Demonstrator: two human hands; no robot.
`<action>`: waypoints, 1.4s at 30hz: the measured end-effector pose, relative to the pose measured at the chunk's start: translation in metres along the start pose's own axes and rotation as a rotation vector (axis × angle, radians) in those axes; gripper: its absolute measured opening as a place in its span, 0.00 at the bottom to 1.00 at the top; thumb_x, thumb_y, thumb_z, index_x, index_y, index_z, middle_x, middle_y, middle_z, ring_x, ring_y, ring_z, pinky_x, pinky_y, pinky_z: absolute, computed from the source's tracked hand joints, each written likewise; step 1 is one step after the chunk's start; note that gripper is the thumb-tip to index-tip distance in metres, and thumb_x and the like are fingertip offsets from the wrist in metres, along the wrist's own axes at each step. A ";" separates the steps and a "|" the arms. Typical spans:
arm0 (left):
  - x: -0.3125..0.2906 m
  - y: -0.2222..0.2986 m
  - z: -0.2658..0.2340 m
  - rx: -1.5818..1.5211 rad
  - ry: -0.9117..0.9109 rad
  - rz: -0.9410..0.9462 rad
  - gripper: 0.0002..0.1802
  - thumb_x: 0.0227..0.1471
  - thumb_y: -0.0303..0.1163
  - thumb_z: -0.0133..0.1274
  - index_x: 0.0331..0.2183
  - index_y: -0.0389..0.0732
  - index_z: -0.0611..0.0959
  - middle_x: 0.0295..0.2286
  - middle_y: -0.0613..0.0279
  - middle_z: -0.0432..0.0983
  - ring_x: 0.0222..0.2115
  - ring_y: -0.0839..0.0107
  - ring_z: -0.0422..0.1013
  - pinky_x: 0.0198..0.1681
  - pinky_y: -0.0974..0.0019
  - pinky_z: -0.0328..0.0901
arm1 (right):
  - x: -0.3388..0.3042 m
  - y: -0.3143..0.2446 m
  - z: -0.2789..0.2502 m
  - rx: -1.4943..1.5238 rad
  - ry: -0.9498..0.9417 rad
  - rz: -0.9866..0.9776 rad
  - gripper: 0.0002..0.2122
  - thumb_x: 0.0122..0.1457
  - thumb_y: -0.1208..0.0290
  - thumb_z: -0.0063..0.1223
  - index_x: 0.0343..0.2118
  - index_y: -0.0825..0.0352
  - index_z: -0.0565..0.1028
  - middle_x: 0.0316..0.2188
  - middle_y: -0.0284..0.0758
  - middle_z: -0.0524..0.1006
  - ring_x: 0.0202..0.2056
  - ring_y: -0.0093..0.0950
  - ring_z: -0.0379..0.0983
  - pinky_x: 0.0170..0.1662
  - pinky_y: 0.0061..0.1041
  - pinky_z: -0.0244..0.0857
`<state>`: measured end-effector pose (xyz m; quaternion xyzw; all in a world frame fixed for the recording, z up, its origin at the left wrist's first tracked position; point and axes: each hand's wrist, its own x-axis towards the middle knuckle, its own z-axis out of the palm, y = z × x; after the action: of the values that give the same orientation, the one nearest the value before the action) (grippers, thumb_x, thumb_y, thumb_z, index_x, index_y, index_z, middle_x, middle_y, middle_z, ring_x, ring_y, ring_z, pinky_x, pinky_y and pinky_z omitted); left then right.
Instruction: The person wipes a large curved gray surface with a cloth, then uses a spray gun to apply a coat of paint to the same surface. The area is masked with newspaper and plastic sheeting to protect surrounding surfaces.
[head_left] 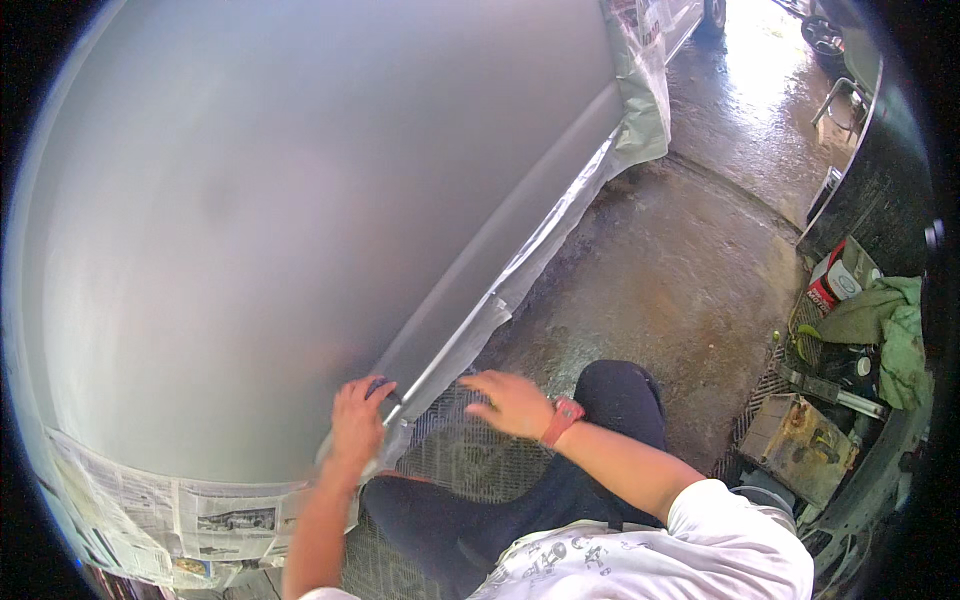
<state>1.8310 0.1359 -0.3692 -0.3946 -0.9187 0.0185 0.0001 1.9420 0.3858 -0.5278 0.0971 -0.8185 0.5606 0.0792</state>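
A large, smooth grey vehicle body panel (pixel 300 200) fills the left and middle of the view. Near its lower corner my left hand (pixel 358 420) rests on the panel edge, fingers curled round a small dark piece (pixel 380 388) that looks like a folded pad; its exact kind is not clear. Along the panel's right edge runs a strip of masking sheet (pixel 500 305), pale and shiny. My right hand (pixel 510 402), with a red watch (pixel 564 421) at the wrist, hovers beside that strip. Its fingers are stretched out and hold nothing.
Newspaper masking (pixel 225 515) covers the panel's lower left border. The floor (pixel 640 290) is wet concrete, with a ribbed dark mat (pixel 455 450) below my hands. At right lie a green cloth (pixel 890 330), a red-and-white container (pixel 835 275) and a stained box (pixel 800 450).
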 end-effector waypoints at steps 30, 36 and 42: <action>-0.237 0.065 0.047 -0.114 0.536 -0.725 0.31 0.67 0.54 0.45 0.41 0.30 0.82 0.43 0.38 0.79 0.45 0.41 0.72 0.53 0.43 0.62 | 0.262 0.096 -0.341 -0.479 1.111 0.102 0.29 0.69 0.61 0.37 0.70 0.62 0.47 0.73 0.48 0.40 0.73 0.51 0.34 0.72 0.56 0.36; -0.270 0.054 0.057 -0.182 0.343 -0.968 0.29 0.68 0.49 0.45 0.56 0.34 0.75 0.54 0.40 0.70 0.57 0.43 0.63 0.62 0.44 0.57 | 0.214 -0.014 -0.037 0.051 0.889 0.101 0.36 0.74 0.60 0.32 0.72 0.69 0.27 0.72 0.55 0.20 0.72 0.60 0.24 0.74 0.53 0.28; -0.235 0.036 0.082 -0.142 0.307 -0.902 0.29 0.69 0.48 0.44 0.59 0.35 0.74 0.58 0.44 0.65 0.61 0.46 0.59 0.64 0.43 0.55 | 0.155 -0.026 0.137 -0.085 0.556 0.103 0.40 0.69 0.65 0.43 0.72 0.74 0.32 0.71 0.64 0.25 0.71 0.65 0.25 0.73 0.57 0.26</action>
<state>2.0180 -0.0129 -0.4492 0.0463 -0.9865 -0.1047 0.1169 1.7952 0.2376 -0.5171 -0.1054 -0.7919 0.5344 0.2761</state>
